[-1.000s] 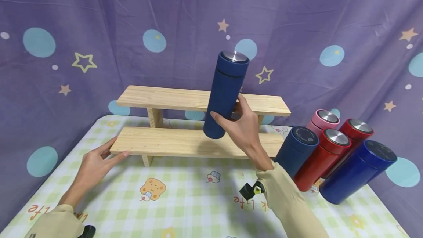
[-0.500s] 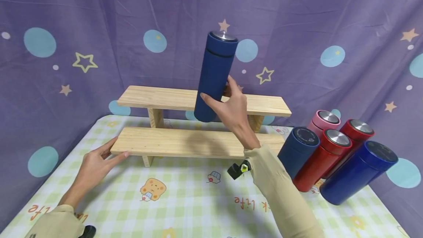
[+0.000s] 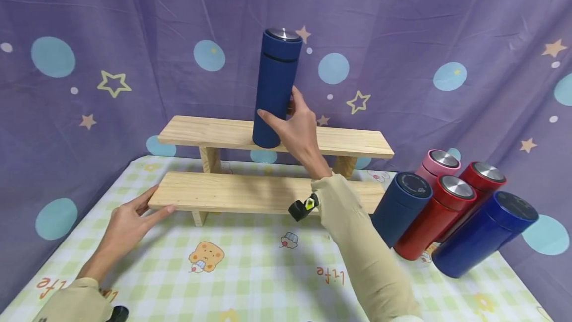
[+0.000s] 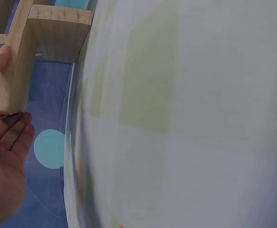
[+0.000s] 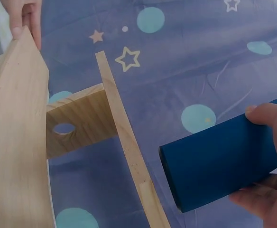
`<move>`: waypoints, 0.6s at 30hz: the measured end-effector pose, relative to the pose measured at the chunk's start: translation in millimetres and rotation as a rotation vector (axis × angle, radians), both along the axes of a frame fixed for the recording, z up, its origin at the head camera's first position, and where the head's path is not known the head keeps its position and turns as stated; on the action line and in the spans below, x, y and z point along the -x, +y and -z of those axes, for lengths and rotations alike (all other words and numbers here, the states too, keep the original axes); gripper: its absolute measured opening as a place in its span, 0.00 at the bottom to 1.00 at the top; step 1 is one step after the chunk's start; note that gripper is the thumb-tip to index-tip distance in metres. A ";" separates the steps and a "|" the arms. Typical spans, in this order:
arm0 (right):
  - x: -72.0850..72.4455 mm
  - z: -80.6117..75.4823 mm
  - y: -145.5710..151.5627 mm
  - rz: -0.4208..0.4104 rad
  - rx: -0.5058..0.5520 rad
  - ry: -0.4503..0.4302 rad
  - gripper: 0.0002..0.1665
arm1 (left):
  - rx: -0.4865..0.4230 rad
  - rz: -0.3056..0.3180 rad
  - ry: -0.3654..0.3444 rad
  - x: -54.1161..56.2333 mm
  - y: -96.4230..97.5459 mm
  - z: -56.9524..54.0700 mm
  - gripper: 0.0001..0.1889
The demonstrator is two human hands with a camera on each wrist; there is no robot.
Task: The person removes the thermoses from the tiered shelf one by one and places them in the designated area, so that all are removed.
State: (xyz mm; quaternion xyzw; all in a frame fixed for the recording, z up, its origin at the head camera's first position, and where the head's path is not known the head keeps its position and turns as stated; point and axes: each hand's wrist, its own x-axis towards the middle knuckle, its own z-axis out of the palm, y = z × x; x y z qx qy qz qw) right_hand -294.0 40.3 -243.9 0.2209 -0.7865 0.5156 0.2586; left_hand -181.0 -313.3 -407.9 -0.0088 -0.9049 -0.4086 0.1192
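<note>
My right hand [image 3: 300,128] grips a dark blue thermos bottle [image 3: 278,78] with a silver-topped lid, thumb in front and fingers behind. The bottle is nearly upright and overlaps the upper board [image 3: 210,130] of a two-tier wooden shelf in the head view. From the right wrist, a gap shows between the bottle's base [image 5: 214,168] and the upper board's edge [image 5: 129,142]. At the left end of the lower board [image 3: 241,193], my left hand [image 3: 127,222] holds the corner, its thumb on the front edge. In the left wrist view its fingers [image 4: 15,135] lie around the board's end.
Several more thermos bottles stand at the right: a navy one [image 3: 397,210], a pink one [image 3: 435,165], a front red one [image 3: 431,222], a rear red one [image 3: 484,175] and a glossy blue one [image 3: 482,235]. A purple curtain [image 3: 393,29] hangs behind the checkered table [image 3: 250,272].
My right hand has carried the blue thermos bottle up, leftward and back, from over the lower board to the upper one, and it stands straighter. My left hand has stayed in place.
</note>
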 end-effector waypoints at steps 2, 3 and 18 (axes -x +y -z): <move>3.3 -0.7 -4.1 0.006 -0.001 -0.019 0.50 | -0.003 0.001 -0.001 0.1 -0.4 0.2 0.44; 4.8 -0.8 -5.8 0.008 0.000 -0.031 0.51 | -0.005 0.002 -0.002 0.2 -0.5 0.2 0.44; 24.3 3.4 -19.1 0.054 -0.011 -0.146 0.54 | 0.011 -0.003 -0.006 0.8 -0.9 0.1 0.44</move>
